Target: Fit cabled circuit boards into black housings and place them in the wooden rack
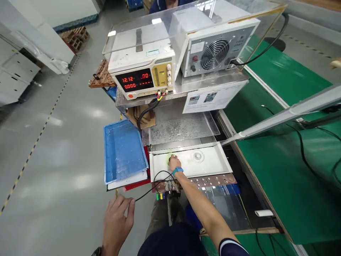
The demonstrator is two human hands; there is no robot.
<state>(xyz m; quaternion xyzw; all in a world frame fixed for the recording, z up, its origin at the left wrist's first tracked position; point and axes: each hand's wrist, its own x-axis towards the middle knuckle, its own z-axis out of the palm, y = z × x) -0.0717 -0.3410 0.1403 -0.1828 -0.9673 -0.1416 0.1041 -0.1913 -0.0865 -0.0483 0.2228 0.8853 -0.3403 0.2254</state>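
Note:
My left hand [118, 217] is closed in a pinch, low on the left, on a thin black cable [142, 195]. That cable runs right and loops up toward the white tray [213, 170]. Inside the tray's left part, my right hand [175, 163], with a blue wristband, has its fingers drawn together at a small dark thing. What the fingers hold is mostly hidden. Beside them shows a pale green round patch [168, 157]. A clear round piece [197, 156] lies in the tray to the right of that hand.
A blue tray [124, 151] stands at the left. Behind are a power supply [144, 76] with red digits and a grey unit with a fan [214, 53]. A perforated strip [213, 180] edges the front. A metal pole [287, 113] crosses the right. Another person [160, 5] is behind.

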